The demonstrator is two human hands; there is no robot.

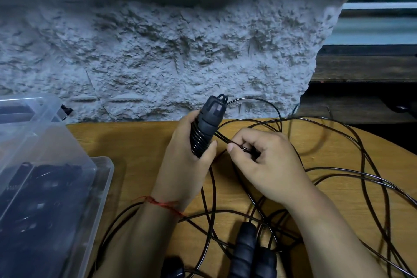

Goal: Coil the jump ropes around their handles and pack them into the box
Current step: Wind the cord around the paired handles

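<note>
The left hand [187, 160] curls around a black handle [208, 122] held upright above the wooden table [135, 142], a few turns of rope wound on it. The right hand [268, 165] pinches the thin black rope [361, 176] just beside it; the rest lies in loose loops across the table. More handles [246, 248] lie near the front edge, and a clear plastic box [102, 178] holding dark handles sits at the left

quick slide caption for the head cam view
Left hand grips a handle partly wound with cord; right hand pinches the cord beside it.
</note>
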